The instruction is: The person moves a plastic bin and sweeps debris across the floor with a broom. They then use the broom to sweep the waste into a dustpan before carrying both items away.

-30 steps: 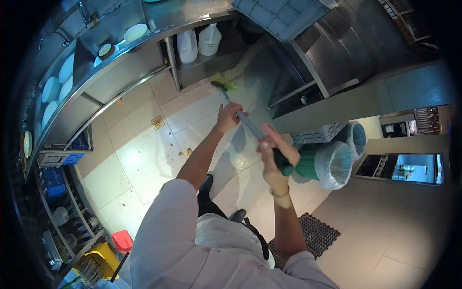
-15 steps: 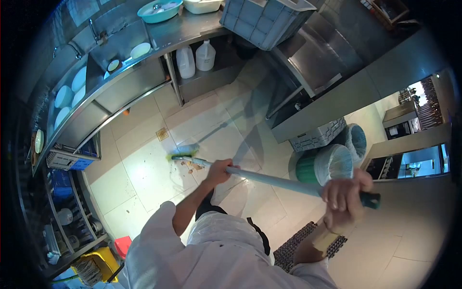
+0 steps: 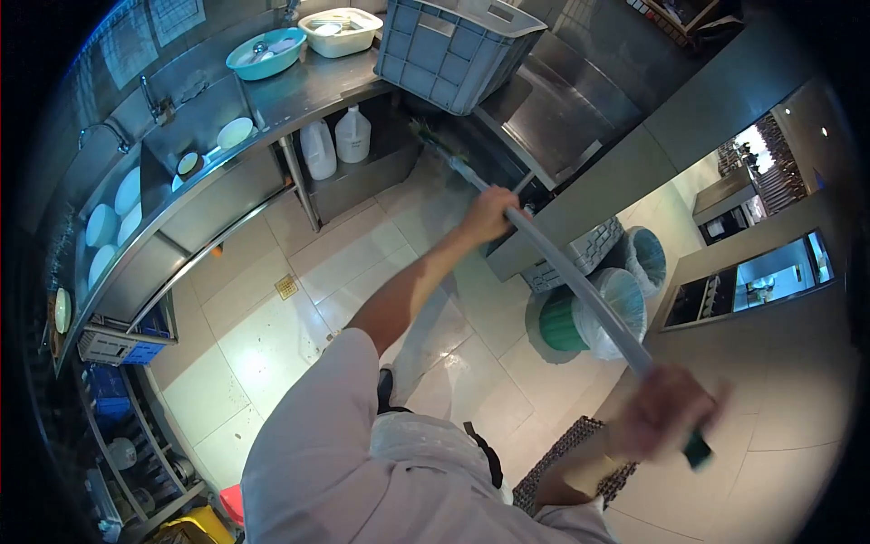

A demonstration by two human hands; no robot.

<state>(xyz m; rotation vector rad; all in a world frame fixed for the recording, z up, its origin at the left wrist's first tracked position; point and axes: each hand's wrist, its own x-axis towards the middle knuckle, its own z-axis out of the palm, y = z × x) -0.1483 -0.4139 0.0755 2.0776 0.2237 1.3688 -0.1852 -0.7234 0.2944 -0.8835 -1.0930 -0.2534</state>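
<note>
My left hand (image 3: 489, 216) is closed around the grey handle of a broom (image 3: 580, 283), at its lower part. Near the handle's dark green end, my right hand (image 3: 666, 412) grips it, blurred by motion. The handle slants up across the view, and the green bristles (image 3: 426, 136) are raised in front of the dark space beneath the counter, beside two white jugs (image 3: 353, 134). Small crumbs lie on the tiled floor (image 3: 245, 344), partly hidden behind my left arm.
A steel sink counter (image 3: 217, 186) with dishes runs along the left. On it stand a turquoise basin (image 3: 265, 54) and a grey crate (image 3: 453, 54). Lined bins (image 3: 612, 317) are at right, a dark mat (image 3: 580, 453) below them. Bottom left is a yellow bucket (image 3: 195, 526).
The broom head has swung up off the floor and to the right, towards the counter's underside. My left hand has moved up and right with it; my right hand has dropped slightly.
</note>
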